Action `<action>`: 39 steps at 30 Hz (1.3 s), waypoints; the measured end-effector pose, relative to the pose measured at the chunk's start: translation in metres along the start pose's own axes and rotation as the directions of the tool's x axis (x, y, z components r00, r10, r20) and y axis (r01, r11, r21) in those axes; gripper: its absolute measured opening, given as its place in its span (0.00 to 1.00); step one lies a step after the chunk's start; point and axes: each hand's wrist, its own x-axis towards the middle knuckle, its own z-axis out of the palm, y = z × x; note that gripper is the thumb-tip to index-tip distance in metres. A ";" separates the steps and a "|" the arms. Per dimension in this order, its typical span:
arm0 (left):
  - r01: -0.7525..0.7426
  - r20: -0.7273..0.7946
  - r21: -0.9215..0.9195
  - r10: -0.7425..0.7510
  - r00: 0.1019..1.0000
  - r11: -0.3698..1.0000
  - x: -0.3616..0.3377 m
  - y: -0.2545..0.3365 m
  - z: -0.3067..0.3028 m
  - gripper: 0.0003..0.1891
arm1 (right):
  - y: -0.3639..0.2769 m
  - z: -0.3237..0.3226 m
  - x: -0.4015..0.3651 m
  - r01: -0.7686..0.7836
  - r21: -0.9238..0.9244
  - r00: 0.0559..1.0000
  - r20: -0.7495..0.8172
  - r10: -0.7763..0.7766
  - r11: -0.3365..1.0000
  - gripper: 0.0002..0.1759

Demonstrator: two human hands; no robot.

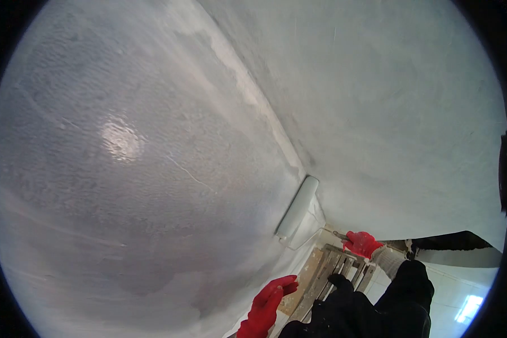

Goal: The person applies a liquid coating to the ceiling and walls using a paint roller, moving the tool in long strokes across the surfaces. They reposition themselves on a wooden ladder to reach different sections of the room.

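Note:
A paint roller with a long pale sleeve lies against the wet grey wall, its upper end close to the corner. From its lower end a bent wire frame runs to the handle, which my right hand, in a red glove, is wrapped around. My left hand, also red-gloved, is raised near the bottom of the view beside the wall. Its fingers are stretched out and it holds nothing.
A second wall meets the wet one along a pale, patchy corner strip. Below are a slatted wooden platform, my dark-clothed legs and a pale tiled floor. A dark, ragged-edged gap borders the second wall.

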 end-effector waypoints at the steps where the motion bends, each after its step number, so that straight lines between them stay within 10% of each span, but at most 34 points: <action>1: -0.017 0.003 0.004 0.017 1.000 1.000 0.000 0.002 0.004 0.17 | -0.006 -0.009 -0.004 0.026 0.007 1.000 -0.014 -0.026 1.000 0.20; 26: -0.234 -0.043 0.217 0.249 0.968 0.948 -0.045 0.017 0.105 0.21 | -0.142 -0.151 -0.055 0.433 0.345 0.882 -0.353 -0.313 0.833 0.18; 39: -0.449 0.051 -0.097 0.455 0.889 0.888 -0.011 -0.001 0.129 0.19 | -0.151 -0.247 -0.054 0.621 0.161 0.693 -0.571 -0.441 0.767 0.13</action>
